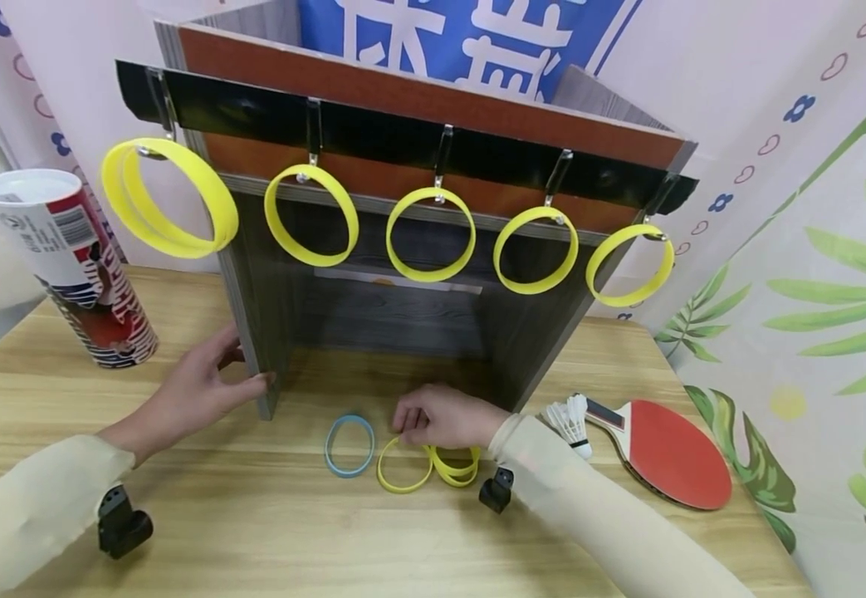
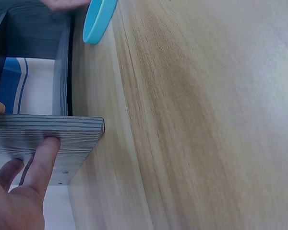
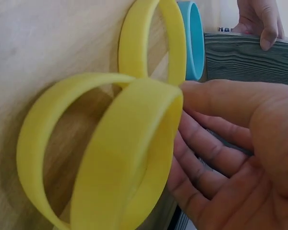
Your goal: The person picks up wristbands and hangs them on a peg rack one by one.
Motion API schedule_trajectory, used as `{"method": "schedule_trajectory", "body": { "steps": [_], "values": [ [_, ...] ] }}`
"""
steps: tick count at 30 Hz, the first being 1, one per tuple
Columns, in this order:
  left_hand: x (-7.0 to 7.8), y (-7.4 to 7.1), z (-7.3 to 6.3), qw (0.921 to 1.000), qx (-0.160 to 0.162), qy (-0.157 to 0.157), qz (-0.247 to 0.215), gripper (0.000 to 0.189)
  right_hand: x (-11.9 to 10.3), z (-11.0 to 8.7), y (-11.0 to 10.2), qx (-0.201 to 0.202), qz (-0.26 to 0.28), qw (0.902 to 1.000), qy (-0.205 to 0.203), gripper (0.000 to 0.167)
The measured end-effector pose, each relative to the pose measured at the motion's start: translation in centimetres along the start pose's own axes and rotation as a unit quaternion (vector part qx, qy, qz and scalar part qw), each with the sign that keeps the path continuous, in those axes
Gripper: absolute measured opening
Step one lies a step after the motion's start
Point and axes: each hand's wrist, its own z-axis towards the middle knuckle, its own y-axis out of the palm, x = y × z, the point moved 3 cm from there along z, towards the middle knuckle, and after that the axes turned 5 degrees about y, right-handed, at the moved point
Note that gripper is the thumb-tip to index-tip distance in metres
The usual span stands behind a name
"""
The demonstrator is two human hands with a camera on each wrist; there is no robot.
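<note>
My left hand (image 1: 189, 394) holds the lower front edge of the grey wooden stand's side panel (image 1: 249, 332). In the left wrist view its thumb is on the inner side and its fingers (image 2: 44, 163) lie against the outer face. My right hand (image 1: 447, 415) is low in front of the stand's opening, pinching the edge of a yellow silicone wristband (image 3: 103, 148) between thumb and fingers. That band tilts up over another yellow one (image 3: 31, 148) on the table. Beside them lie a single yellow wristband (image 1: 403, 491) and a light blue wristband (image 1: 349, 474).
Several yellow wristbands (image 1: 433, 275) hang from hooks on the black strip (image 1: 380, 124) across the stand's top. A tall snack can (image 1: 96, 274) stands at the left. On the right, a shuttlecock (image 1: 570, 423) lies beside a red table tennis paddle (image 1: 679, 457).
</note>
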Motion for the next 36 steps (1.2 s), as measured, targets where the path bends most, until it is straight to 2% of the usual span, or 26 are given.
{"method": "schedule_trajectory", "body": {
  "steps": [6, 11, 20, 25, 31, 36],
  "values": [
    [0.0, 0.1, 0.0, 1.0000, 0.002, 0.002, -0.001, 0.072, 0.2, 0.0, 0.1, 0.001, -0.029, 0.9996, 0.008, 0.008],
    [0.1, 0.1, 0.1, 0.9999, 0.005, 0.012, -0.004, 0.072, 0.2, -0.1, 0.1, 0.006, -0.029, 0.9994, 0.018, 0.008],
    [0.2, 0.0, 0.1, 1.0000, 0.005, 0.006, 0.000, 0.071, 0.3, -0.1, -0.3, 0.021, -0.034, 0.9991, -0.013, 0.009],
    [0.0, 0.0, 0.1, 1.0000, -0.002, 0.000, 0.001, 0.073, 0.5, -0.2, -0.6, 0.030, -0.021, 0.9993, -0.009, 0.011],
    [0.1, -0.1, 0.2, 0.9999, 0.002, 0.010, -0.002, 0.074, 0.8, -0.1, -0.8, 0.034, 0.001, 0.9993, -0.017, 0.012],
    [0.0, -0.1, 0.0, 0.9999, 0.004, 0.010, -0.002, 0.073, 0.6, -0.4, -1.2, 0.009, 0.070, 0.9975, -0.002, 0.017]
  ]
}}
